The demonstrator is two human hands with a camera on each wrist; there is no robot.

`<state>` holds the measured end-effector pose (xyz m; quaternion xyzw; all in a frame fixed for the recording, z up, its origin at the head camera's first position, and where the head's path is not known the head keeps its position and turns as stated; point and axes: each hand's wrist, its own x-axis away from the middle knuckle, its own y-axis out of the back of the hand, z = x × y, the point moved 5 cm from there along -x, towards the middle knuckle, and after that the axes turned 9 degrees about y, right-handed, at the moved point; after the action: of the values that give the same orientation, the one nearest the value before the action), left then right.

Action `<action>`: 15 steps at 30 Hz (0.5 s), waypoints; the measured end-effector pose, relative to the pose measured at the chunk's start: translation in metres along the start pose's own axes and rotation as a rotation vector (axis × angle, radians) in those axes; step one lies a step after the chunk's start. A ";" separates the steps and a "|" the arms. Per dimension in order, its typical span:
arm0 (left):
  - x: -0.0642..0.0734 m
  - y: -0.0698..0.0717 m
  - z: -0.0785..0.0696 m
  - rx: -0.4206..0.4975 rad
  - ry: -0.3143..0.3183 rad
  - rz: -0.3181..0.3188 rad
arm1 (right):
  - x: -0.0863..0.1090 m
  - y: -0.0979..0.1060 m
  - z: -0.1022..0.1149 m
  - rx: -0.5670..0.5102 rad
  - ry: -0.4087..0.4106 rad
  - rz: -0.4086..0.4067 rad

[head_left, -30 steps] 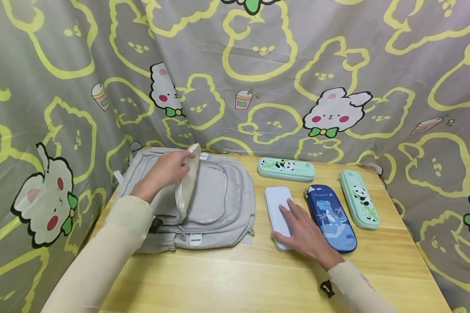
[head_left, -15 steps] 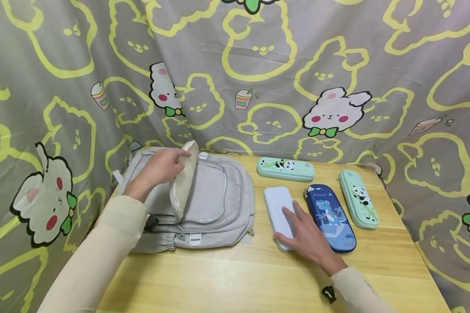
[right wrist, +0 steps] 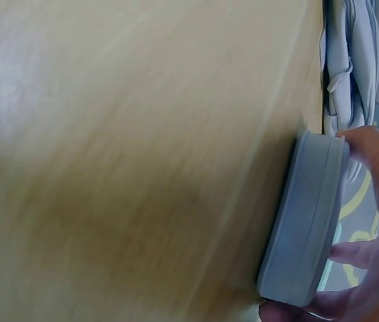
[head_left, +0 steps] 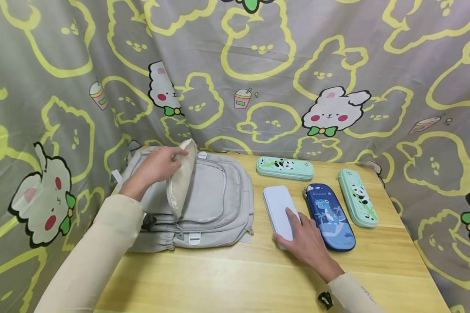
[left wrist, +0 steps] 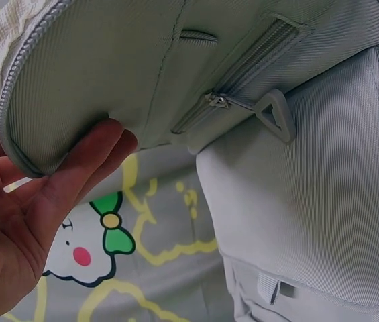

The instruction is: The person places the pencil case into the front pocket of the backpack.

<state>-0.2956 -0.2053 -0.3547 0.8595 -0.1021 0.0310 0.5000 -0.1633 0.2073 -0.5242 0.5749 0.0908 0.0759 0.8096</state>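
Note:
A grey backpack [head_left: 209,195] lies on the table at the left with its front pocket unzipped. My left hand [head_left: 152,167] pinches the edge of the pocket flap [head_left: 185,178] and holds it raised, its pale lining showing. In the left wrist view, the fingers [left wrist: 102,144] lie against the flap's grey face beside the zip teeth. My right hand [head_left: 307,241] grips the near end of a plain white pencil case [head_left: 278,206]. From the right wrist, the case's side [right wrist: 303,221] shows, with the thumb at one edge and fingers at the other.
Right of the white case lies a navy dinosaur pencil case [head_left: 329,219]. Two mint panda pencil cases lie beyond, one at the back [head_left: 285,168] and one at the right [head_left: 358,198]. A patterned curtain [head_left: 262,108] stands behind the wooden table [head_left: 219,282].
My left hand has drawn the flap slightly further left, opening the pocket more. My right hand has shifted a little toward the white case's near end and its fingers have closed round it.

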 end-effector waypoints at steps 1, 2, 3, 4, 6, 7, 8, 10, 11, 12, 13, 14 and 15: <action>0.001 0.001 0.000 0.001 0.000 -0.002 | 0.000 0.001 0.000 -0.002 -0.002 0.002; 0.001 0.001 -0.001 0.002 0.000 -0.005 | 0.001 0.001 -0.001 -0.004 -0.002 0.007; 0.002 0.001 -0.001 0.002 0.001 -0.005 | 0.001 0.001 -0.001 -0.006 -0.001 0.011; 0.002 0.002 0.000 0.003 0.002 -0.007 | 0.001 0.002 -0.002 -0.008 0.003 0.013; 0.003 0.002 -0.001 0.004 0.003 -0.008 | 0.002 0.002 -0.002 -0.010 0.011 0.012; 0.003 0.002 -0.001 0.008 0.002 -0.007 | 0.003 0.003 -0.003 -0.012 0.011 0.011; 0.003 0.002 -0.001 0.008 0.005 -0.005 | 0.004 0.003 -0.003 -0.012 0.009 0.010; 0.003 0.002 -0.001 0.009 0.007 -0.005 | 0.006 0.004 -0.003 -0.007 0.005 0.008; 0.003 0.001 -0.001 0.010 0.009 -0.004 | 0.007 0.004 -0.003 -0.002 -0.001 0.010; 0.003 0.001 -0.001 0.011 0.011 -0.005 | 0.008 0.004 -0.003 0.002 -0.007 0.011; 0.003 0.002 -0.001 0.010 0.010 -0.006 | 0.008 0.004 -0.003 0.006 -0.011 0.011; 0.002 0.001 0.000 0.008 0.012 -0.007 | 0.009 0.004 -0.003 0.010 -0.013 0.012; 0.002 0.001 0.000 0.008 0.013 -0.009 | 0.009 0.004 -0.003 0.012 -0.015 0.010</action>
<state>-0.2941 -0.2062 -0.3532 0.8617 -0.0947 0.0349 0.4972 -0.1553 0.2133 -0.5214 0.5808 0.0823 0.0753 0.8064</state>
